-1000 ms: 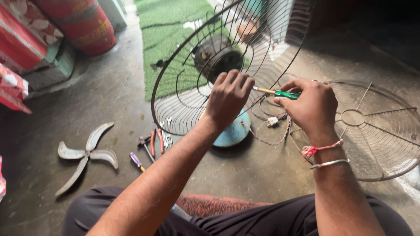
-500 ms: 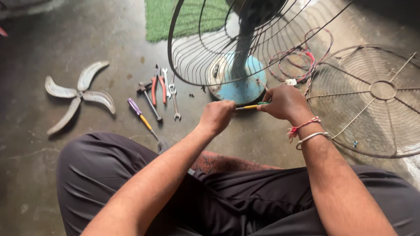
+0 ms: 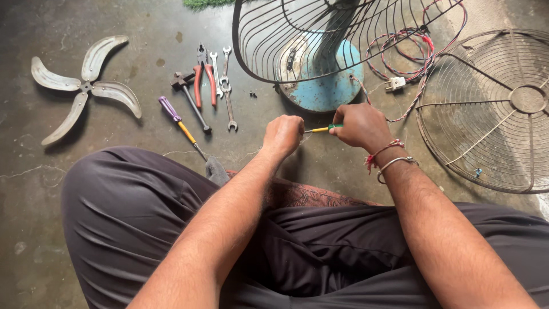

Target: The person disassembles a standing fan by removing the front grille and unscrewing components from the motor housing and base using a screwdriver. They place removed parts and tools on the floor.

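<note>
Your right hand [image 3: 359,127] is pinching the green-handled screwdriver [image 3: 323,129], which lies sideways in front of the fan base [image 3: 320,91], tip aimed at your left hand [image 3: 284,134], whose fist is curled shut right at that tip.

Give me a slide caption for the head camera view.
Both hands, left hand and right hand, grip a small screwdriver before a fan's blue base.

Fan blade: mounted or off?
Off. The four-blade metal fan blade lies flat on the concrete floor, left of the hand tools, apart from the fan's rear guard.
</note>
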